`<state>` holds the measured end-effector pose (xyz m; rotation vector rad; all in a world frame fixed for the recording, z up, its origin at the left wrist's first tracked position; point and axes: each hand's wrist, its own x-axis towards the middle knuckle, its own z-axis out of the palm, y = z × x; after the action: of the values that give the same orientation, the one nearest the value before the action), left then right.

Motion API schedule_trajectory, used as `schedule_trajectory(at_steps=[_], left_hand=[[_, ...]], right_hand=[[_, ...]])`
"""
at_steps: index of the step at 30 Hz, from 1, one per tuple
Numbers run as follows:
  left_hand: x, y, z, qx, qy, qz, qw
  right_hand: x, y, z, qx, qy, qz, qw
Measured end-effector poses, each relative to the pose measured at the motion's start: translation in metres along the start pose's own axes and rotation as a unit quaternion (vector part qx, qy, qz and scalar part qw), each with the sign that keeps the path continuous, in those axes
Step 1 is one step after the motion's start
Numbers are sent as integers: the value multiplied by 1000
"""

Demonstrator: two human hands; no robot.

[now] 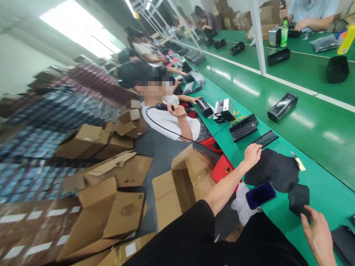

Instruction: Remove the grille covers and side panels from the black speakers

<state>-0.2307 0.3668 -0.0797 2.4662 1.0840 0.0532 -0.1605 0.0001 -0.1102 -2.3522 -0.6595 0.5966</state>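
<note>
My left hand [252, 154] reaches across the green bench, its fingers closed on the near end of a long black perforated panel [267, 139]. Just beyond that panel lies a wider black slotted housing [243, 127]. My right hand [318, 229] is at the lower right, with thumb and forefinger pinching the lower corner of a small black sheet [298, 197]. A large, irregular black sheet [273, 168] is spread flat between my hands. A phone [261, 195] lies at the bench edge, and a cutter knife [298, 162] with a pale handle rests beside the large sheet.
Left of the bench stand open cardboard boxes [166, 194] and a red stool [222, 168]. A co-worker [169, 118] sits nearby holding a corded tool. A black speaker-like unit [283, 107] lies on the green conveyor [313, 122]. Another black case [345, 244] is at lower right.
</note>
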Motion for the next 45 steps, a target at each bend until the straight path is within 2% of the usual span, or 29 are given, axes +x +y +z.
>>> schedule_trajectory(at_steps=[2, 3, 7, 10, 12, 14, 15, 17, 18, 20, 22, 23, 24, 27, 31, 36, 40, 45], left_hand=[[-20, 24, 9, -39, -12, 83, 996], [-30, 38, 15, -55, -25, 133, 989], [-56, 103, 50, -60, -123, 310, 941], [-62, 139, 78, -42, -180, 379, 907], [-63, 152, 90, -44, -206, 395, 894], [-66, 156, 93, -72, -225, 387, 891], [-69, 157, 91, -102, -230, 372, 893], [-75, 156, 83, -201, -265, 322, 886], [-79, 155, 77, -263, -308, 288, 868], [-85, 151, 67, -371, -440, 207, 791], [-89, 147, 60, -417, -560, 129, 705], [-90, 144, 58, -423, -589, 95, 682], [-91, 140, 57, -425, -600, 68, 674], [-91, 129, 55, -437, -577, 36, 690], [-86, 121, 51, -446, -530, 51, 720], [-76, 125, 54, -394, -482, 62, 780], [-67, 129, 63, -401, -476, 24, 782], [-58, 128, 71, -448, -433, -27, 781]], right_hand=[[-1, -5, 5, -48, 14, -50, 997], [1, -9, 7, -68, 8, -52, 996], [8, -17, 4, -82, -27, -9, 996], [-3, -14, -10, -47, -40, -2, 998], [-19, -11, -25, -13, -53, 1, 999], [-37, -11, -42, 91, -61, 41, 993], [-45, -12, -50, 171, -62, 76, 980], [-55, -19, -64, 353, -50, 155, 921], [-58, -23, -69, 431, -43, 187, 882], [-58, -31, -77, 523, -25, 221, 823], [-55, -36, -81, 556, -3, 236, 797], [-53, -37, -82, 557, 9, 240, 795], [-51, -36, -84, 555, 22, 243, 796], [-50, -30, -86, 544, 49, 255, 798], [-49, -20, -88, 525, 60, 283, 801], [-37, -8, -87, 424, 67, 320, 844], [-24, 2, -90, 387, 75, 317, 863], [-11, 10, -97, 321, 64, 303, 895]])
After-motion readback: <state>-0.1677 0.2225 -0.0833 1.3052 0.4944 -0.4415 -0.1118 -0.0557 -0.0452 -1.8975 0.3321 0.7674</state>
